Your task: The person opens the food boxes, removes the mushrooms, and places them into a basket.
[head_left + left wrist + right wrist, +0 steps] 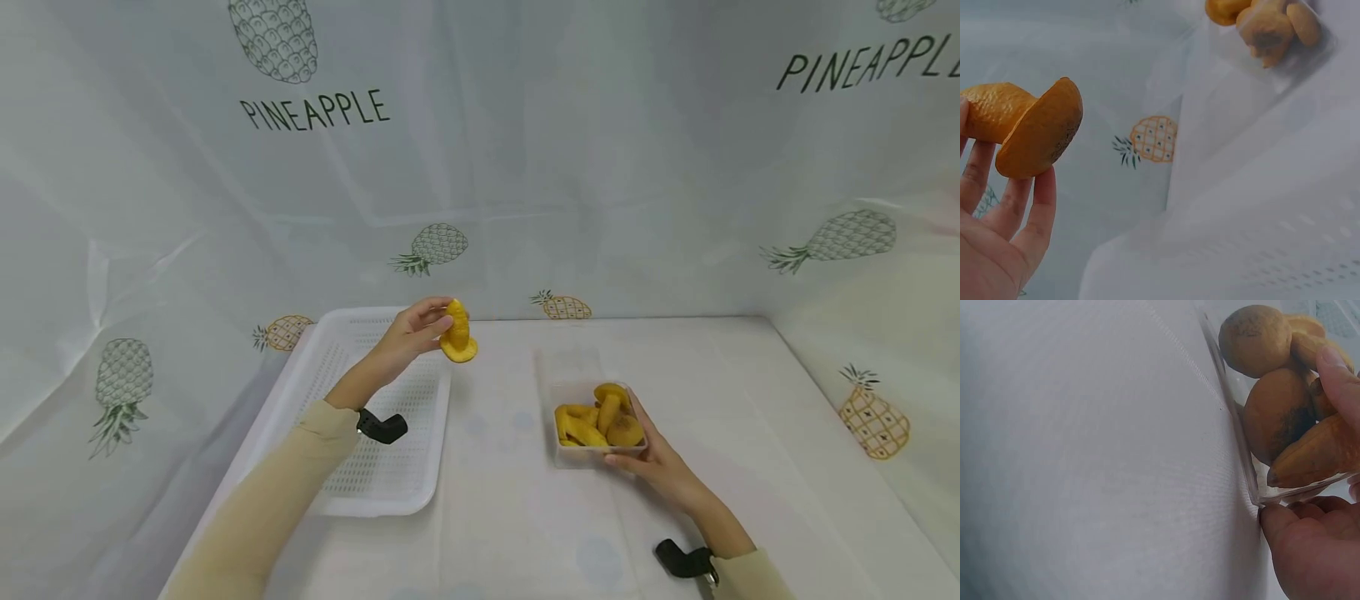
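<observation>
- The yellow-orange fruit piece (457,335) is in the air, above the table between the white tray and the clear box, at about 11 o'clock from the box.
- The left hand (408,335) pinches this piece with its fingertips (1044,187); in the left wrist view the piece looks like two joined lobes with a rough skin.
- The right hand (654,454) grips the clear plastic box (564,454) at its near right corner, the thumb at the bottom edge and one finger on the rim.
- The box stands on the table and holds several similar yellow-orange pieces (600,417), piled together.
- The white perforated tray (375,475) lies at 9 o'clock from the box, under the left forearm; it touches the back wall cloth.
- The table (510,517) is covered with a pale cloth with faint round spots.
- Behind and on both sides hangs a white cloth (600,167) printed with pineapples and the word PINEAPPLE.
- Both arms wear beige sleeves (270,500), with a black wrist mount (382,427) on each.
</observation>
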Demonstrator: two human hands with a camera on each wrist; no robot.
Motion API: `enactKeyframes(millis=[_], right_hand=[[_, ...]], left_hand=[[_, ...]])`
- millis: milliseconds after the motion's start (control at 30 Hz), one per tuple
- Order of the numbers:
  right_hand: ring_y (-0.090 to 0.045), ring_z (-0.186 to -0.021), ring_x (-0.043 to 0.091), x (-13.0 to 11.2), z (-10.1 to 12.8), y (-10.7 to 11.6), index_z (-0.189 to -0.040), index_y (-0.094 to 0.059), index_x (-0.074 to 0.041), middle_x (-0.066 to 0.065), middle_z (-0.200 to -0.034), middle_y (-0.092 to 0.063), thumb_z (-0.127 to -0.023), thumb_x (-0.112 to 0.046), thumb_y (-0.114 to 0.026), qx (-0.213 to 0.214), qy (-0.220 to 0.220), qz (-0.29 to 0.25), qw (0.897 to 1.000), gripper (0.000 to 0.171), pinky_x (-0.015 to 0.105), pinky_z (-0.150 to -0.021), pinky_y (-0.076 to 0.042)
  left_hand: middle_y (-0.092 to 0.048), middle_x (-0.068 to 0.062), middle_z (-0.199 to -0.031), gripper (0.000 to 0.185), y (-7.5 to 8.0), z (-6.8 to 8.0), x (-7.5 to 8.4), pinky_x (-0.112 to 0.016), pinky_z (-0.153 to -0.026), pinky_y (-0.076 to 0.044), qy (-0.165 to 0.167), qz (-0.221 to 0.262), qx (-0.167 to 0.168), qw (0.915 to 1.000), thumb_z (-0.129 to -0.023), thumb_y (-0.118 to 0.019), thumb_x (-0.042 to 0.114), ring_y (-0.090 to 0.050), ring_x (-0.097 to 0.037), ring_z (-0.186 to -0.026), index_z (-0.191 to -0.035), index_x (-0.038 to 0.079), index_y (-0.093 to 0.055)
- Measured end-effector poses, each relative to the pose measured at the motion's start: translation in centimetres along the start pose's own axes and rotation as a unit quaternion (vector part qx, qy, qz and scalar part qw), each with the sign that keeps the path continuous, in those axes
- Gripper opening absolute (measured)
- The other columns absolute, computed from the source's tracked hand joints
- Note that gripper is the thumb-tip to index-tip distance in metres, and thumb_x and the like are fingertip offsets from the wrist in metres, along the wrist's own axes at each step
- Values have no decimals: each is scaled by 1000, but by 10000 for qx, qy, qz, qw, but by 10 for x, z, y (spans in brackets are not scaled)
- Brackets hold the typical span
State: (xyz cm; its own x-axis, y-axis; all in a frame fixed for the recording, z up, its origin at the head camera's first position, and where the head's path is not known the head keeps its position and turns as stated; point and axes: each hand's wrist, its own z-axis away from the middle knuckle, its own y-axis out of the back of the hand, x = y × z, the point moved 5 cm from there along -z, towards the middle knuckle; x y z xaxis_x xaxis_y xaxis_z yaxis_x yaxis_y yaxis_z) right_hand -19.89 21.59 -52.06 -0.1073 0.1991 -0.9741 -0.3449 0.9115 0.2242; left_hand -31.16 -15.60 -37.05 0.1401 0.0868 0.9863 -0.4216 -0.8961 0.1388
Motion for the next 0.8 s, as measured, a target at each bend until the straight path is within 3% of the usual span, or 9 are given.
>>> enactKeyframes(millis=[533,800], right_hand=[[-63,-99,15,-2,2,-1,-160,9,-32,19,-161,21,-94,-5,-70,-11,-3,-41,10000,106,30,-58,-49],[-63,-100,15,-1,1,-1,-160,8,-33,19,-162,21,-93,-5,-70,-10,-35,-54,10000,106,29,-59,-49]], left_hand=[[-48,-22,-142,48,49,43,-25,-41,-99,-50,389,-242,636,9969,-105,-55,19,-53,-22,-122,-145,-3,-40],[-52,-22,-137,46,65,58,-40,-37,-97,-52,515,-322,798,9950,-104,-55,14,-58,-12,-114,-143,-7,-40]])
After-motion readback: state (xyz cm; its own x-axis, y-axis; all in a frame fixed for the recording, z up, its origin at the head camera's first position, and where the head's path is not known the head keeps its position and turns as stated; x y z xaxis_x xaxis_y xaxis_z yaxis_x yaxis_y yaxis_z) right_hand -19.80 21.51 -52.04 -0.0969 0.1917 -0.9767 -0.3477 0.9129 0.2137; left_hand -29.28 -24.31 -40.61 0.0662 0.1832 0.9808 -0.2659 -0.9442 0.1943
